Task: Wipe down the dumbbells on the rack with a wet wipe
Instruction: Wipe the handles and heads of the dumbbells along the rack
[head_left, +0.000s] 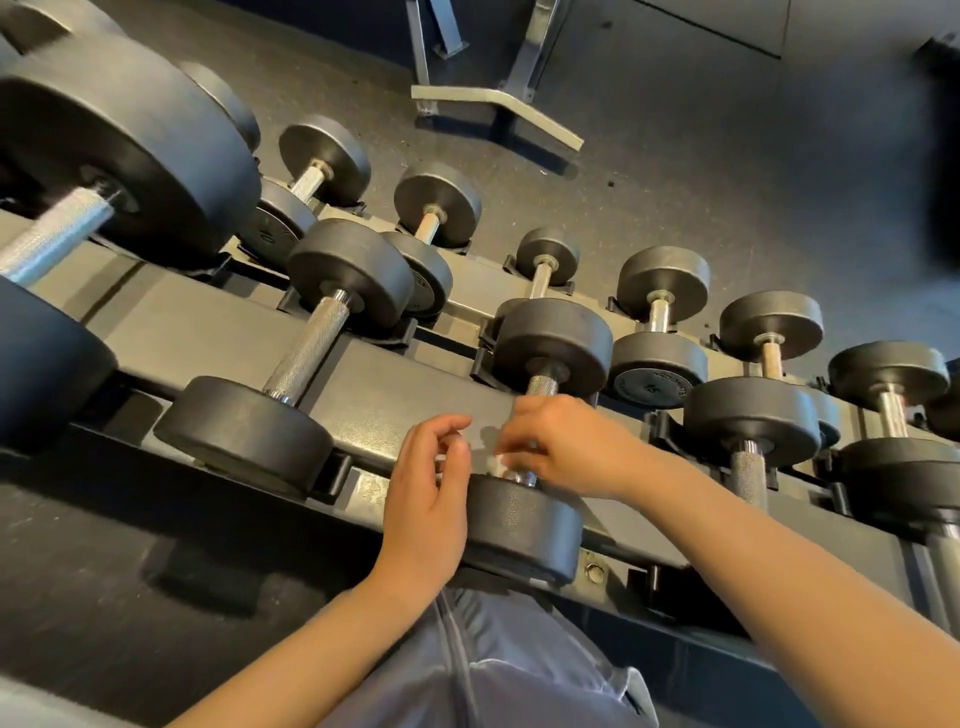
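Note:
A black dumbbell (524, 519) with a knurled steel handle lies on the upper tier of the grey rack (405, 395), straight in front of me. My right hand (566, 447) is curled over its handle and pinches a small white wet wipe (500, 461) against the steel near the front head. My left hand (431, 499) hovers just left of that front head, fingers loosely curled, holding nothing that I can see. Most of the wipe is hidden under my right fingers.
Several more dumbbells sit on both tiers: a larger one (291, 374) to the left, another (753, 441) to the right. A grey bench frame base (498, 104) stands on the dark rubber floor behind the rack. My grey trousers fill the bottom.

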